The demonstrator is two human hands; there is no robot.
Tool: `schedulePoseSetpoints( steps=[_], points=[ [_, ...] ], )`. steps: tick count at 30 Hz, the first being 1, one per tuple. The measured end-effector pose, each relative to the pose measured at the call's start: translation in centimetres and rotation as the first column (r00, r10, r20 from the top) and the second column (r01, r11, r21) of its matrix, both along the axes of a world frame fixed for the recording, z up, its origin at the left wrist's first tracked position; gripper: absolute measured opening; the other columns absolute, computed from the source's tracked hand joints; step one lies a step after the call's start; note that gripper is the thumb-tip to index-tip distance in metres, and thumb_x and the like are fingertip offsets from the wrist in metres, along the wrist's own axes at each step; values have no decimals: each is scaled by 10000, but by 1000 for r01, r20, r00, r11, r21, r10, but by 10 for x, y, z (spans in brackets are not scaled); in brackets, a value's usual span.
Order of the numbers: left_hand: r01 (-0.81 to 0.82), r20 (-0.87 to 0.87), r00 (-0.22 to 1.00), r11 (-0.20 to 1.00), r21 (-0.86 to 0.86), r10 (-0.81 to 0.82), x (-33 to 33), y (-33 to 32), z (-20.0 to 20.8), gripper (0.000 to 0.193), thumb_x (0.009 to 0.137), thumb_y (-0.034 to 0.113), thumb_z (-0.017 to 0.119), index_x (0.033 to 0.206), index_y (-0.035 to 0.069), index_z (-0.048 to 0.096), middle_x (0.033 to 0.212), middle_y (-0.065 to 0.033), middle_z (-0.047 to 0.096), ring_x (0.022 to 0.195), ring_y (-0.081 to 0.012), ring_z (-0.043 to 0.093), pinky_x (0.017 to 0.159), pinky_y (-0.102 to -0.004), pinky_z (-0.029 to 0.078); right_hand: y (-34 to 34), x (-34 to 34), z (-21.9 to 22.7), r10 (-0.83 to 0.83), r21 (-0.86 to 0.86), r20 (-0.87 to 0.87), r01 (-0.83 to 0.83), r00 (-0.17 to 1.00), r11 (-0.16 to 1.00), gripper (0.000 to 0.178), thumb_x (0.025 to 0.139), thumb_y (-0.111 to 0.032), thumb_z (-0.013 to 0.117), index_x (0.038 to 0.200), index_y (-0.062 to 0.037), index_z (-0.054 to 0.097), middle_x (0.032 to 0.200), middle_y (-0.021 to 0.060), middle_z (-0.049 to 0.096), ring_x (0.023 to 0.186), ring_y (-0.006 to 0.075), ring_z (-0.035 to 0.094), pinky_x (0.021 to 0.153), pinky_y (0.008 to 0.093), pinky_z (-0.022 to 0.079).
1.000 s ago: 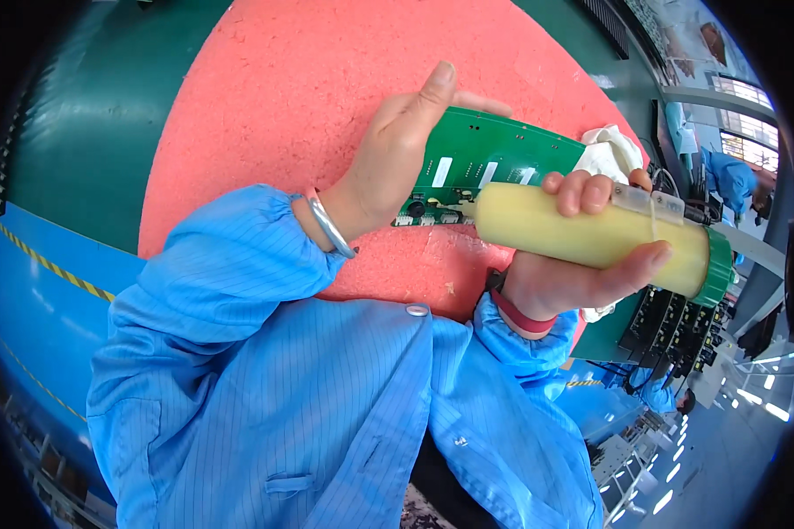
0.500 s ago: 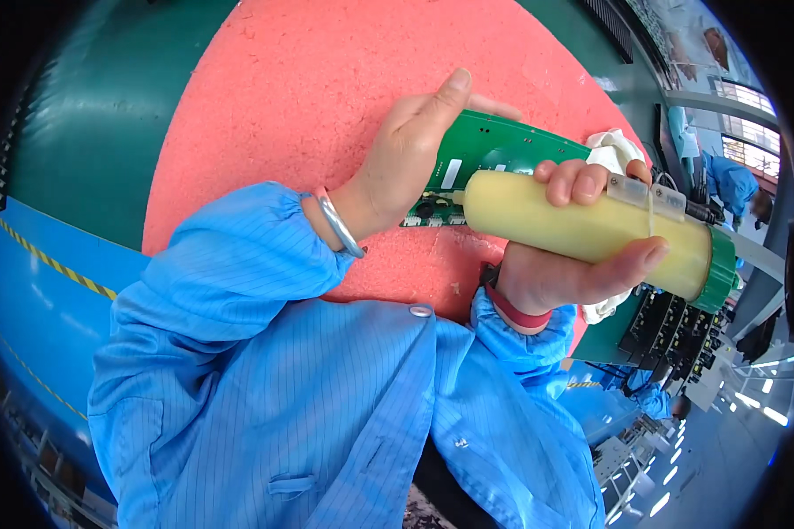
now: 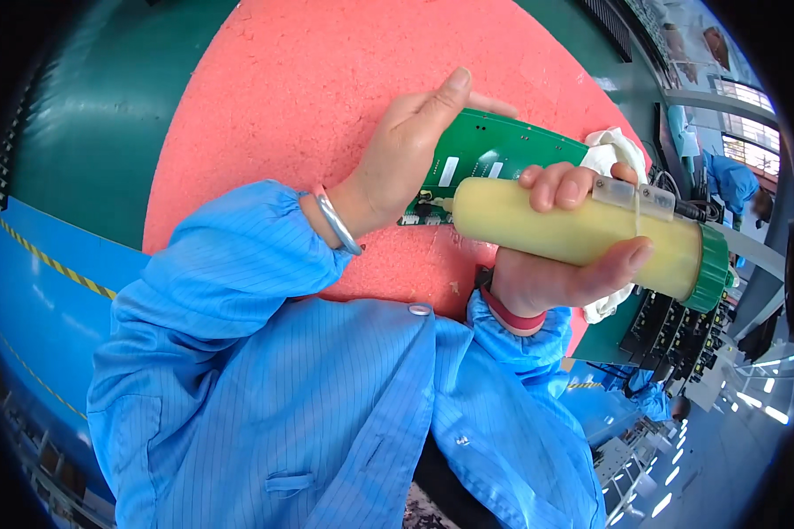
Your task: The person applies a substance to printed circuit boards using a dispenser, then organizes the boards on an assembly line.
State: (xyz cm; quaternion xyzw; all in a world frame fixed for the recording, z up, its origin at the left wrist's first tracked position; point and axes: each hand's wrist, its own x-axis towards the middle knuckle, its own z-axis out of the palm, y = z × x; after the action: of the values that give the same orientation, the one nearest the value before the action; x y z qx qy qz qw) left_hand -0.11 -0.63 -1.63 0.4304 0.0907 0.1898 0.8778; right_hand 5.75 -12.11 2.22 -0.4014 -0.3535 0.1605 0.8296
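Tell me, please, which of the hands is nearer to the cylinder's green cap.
Right: the right hand grips the yellow cylinder left of its green cap; the left hand is farther away, at the left end of the circuit board.

Bright, even light; windows [image 3: 753,148] glare at upper right, white streaks [image 3: 662,504] shine at lower right, pale sheen lies on the bench [image 3: 79,132]; edges bend and blacken, far detail soft
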Motion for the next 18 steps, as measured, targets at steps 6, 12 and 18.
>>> schedulePoseSetpoints(
  steps=[6, 12, 18],
  points=[
    [-1, -7, 1000, 1000, 7, 1, 0, 0, 0, 572, 952, 426, 262, 1042, -26, 601, 942, -141, 641, 768, -141, 627, 674, -221, 512, -1, -1, -1, -30, -2, 12, 30, 999, 1000, 603, 868, -580, 356, 1204, -83, 419, 788, 55, 519, 666, 155, 486, 703, 344, 420],
    [5, -19, 1000, 1000, -21, -5, -1, 1, -1, 534, 950, 386, 275, 1050, -28, 598, 953, -140, 638, 788, -145, 625, 697, -227, 510, -5, 0, -1, -51, -12, 25, 51, 998, 999, 610, 861, -584, 368, 1218, -90, 398, 788, 55, 517, 663, 154, 485, 703, 344, 422],
    [11, -30, 999, 998, -55, -12, 3, 0, -1, 487, 936, 332, 293, 1051, -29, 600, 963, -134, 636, 800, -146, 621, 712, -228, 505, -15, 2, 0, -17, 30, -83, 20, 996, 999, 628, 851, -590, 386, 1240, -98, 371, 792, 55, 517, 663, 155, 489, 704, 346, 424]
  ],
)
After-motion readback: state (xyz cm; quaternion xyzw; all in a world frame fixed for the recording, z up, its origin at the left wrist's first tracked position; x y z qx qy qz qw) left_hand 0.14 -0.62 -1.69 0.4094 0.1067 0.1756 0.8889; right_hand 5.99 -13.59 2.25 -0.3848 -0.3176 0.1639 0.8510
